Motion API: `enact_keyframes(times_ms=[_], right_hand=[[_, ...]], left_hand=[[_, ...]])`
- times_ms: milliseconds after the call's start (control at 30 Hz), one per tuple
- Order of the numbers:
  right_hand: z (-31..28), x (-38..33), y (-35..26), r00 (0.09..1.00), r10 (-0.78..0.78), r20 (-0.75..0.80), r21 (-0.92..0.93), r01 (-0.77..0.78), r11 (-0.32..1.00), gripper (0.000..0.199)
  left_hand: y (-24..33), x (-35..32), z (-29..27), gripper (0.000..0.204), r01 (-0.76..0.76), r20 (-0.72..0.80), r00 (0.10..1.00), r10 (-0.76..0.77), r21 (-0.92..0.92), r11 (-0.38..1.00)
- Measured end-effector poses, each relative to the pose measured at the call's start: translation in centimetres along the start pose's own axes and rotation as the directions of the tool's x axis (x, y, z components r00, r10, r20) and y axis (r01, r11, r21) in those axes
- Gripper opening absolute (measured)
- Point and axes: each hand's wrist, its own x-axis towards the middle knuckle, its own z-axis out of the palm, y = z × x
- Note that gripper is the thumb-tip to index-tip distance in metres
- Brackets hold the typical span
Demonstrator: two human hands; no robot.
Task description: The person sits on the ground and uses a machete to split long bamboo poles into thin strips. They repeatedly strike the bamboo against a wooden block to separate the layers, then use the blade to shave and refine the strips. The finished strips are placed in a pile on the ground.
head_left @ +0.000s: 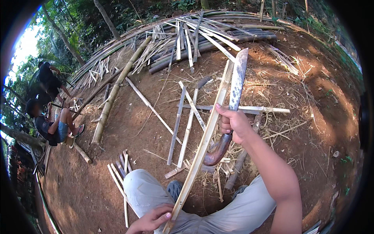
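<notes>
My right hand point(233, 124) is closed round a machete point(236, 89), near where the blade meets its curved dark wooden handle. The blotched blade points up and away. Beside it a long split bamboo strip point(204, 151) slants from my lap up past the blade. My right thumb and fingertips touch the strip's edge. At the strip's lower end my left hand point(152, 220) lies over my thigh, fingers stretched out, with the fingertips against the strip. Whether its thumb bears on the strip is hidden.
Cut bamboo strips point(183, 124) and curled shavings point(269, 124) lie on the dirt ahead. A bamboo pole point(117, 91) lies to the left, with large bamboo piles point(202, 37) beyond. Another small bundle point(120, 177) is beside my left knee. Two people point(52, 121) are at far left.
</notes>
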Motion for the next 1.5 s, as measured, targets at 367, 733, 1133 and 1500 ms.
enact_keyframes(times_ms=[367,733,1133,1500], right_hand=[[3.3,-2.2,0.0,0.986,0.100,0.132,0.048,-0.107,0.993,0.032],[-5.0,3.6,5.4,0.913,0.352,-0.206,-0.064,-0.371,0.926,0.031],[-12.7,2.2,13.9,0.696,0.661,-0.279,-0.184,-0.715,0.675,0.026],[-2.4,-3.4,5.5,0.980,-0.015,-0.200,-0.164,-0.019,0.986,0.027]], left_hand=[[9.1,15.2,-1.6,0.039,0.008,-0.168,0.985,0.046,0.309,0.951],[13.9,17.9,-6.7,0.028,-0.169,-0.249,0.965,0.081,-0.358,0.918],[6.7,21.4,-8.9,0.019,-0.183,-0.489,0.872,-0.005,-0.337,0.924],[7.5,23.3,-7.9,0.024,-0.141,-0.405,0.909,-0.101,-0.525,0.840]])
